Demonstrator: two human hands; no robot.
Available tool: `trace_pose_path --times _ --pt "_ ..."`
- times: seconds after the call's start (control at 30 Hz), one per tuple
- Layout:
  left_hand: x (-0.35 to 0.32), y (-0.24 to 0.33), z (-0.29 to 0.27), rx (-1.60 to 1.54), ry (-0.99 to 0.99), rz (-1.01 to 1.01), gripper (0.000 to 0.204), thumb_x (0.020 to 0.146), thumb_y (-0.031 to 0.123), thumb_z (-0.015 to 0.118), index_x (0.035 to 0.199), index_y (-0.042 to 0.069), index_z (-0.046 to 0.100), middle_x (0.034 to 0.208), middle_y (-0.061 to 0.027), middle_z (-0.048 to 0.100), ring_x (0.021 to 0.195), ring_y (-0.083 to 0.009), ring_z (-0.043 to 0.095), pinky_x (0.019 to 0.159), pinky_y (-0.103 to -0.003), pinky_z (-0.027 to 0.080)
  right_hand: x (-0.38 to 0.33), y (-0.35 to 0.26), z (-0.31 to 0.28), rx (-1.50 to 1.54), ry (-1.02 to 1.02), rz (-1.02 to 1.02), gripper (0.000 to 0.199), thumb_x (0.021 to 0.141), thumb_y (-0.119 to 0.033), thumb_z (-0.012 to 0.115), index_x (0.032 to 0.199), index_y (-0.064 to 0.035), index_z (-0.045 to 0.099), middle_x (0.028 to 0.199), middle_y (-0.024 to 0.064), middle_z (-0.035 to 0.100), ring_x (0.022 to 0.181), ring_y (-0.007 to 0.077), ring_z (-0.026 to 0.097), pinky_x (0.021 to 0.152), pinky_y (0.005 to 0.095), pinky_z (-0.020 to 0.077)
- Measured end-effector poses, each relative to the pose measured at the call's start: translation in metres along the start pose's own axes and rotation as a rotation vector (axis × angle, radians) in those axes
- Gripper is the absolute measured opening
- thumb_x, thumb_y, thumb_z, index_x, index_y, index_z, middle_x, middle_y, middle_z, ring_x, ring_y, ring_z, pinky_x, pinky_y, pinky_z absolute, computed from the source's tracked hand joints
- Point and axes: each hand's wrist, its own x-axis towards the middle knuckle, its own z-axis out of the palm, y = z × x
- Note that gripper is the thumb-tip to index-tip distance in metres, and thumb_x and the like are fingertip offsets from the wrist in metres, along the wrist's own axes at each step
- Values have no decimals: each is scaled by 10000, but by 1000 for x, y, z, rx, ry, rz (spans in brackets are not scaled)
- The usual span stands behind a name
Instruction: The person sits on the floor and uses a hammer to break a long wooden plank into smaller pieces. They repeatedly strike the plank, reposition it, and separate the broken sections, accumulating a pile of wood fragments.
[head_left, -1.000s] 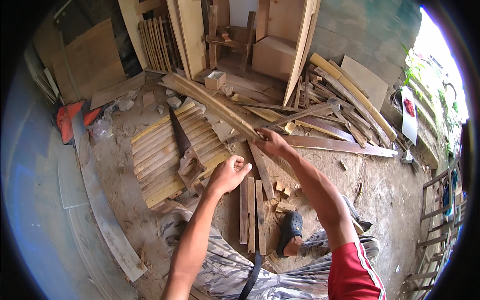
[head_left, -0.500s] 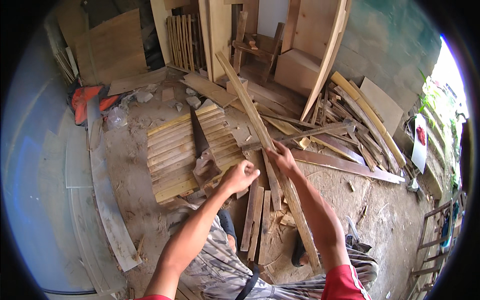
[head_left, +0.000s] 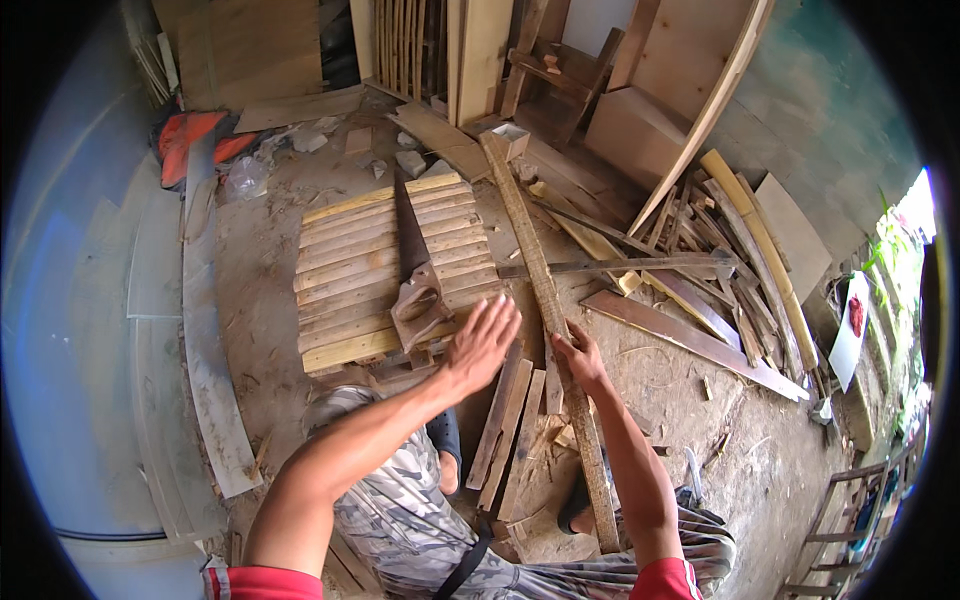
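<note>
Wooden strip (head_left: 541,283) beside slatted panel's (head_left: 455,232) edge

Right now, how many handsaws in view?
1: a handsaw lying across the slatted wooden panel, its handle just left of the left hand. Others could be hidden in the scrap-wood pile.

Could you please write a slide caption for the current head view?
The right hand grips a long wooden strip; the left hand is open near a handsaw on a slatted panel.
</note>
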Motion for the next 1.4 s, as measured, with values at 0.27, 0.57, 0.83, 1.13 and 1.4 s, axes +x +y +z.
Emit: trace_pose_path --times 0.27,0.57,0.83,1.13,1.4 --pt "-78 34 12 -2052 108 -1835 475 892 380 500 1250 69 462 1203 -151 559 1025 -263 610 859 -451 537 -7 0 23 114 -25 -57 641 921 -308 675 1432 5 448 1079 114 669 880 170 648 790 301 518" --pt "-91 -52 -8 -2182 963 -2033 1194 703 728 692 1569 226 41 1576 -202 98 1475 -353 148 1165 -560 218 3 -12 30 402 -232 231 441 889 -297 608 1216 -6 564 1025 130 645 928 234 646 763 413 565" --pt "-98 -70 5 -2256 898 -1915 975 706 577 753 1467 160 309 1448 -171 262 1362 -377 249 1103 -556 359 31 20 52 642 -308 301 488 876 -422 515 1181 -48 584 1103 114 628 1091 268 609 920 574 519" --pt "-95 -69 32 -2242 979 -1857 855 732 516 752 1420 166 383 1430 -126 309 1344 -367 260 1036 -541 438 50 42 71 727 -232 241 526 887 -459 495 1198 -40 565 1099 111 609 1095 267 598 961 580 493" --pt "-58 -120 70 -2231 967 -1858 827 755 545 738 1430 198 409 1455 -102 374 1322 -328 330 1093 -576 334 116 4 86 578 -276 242 614 854 -539 520 1182 -23 580 1054 158 628 973 280 626 876 541 548"
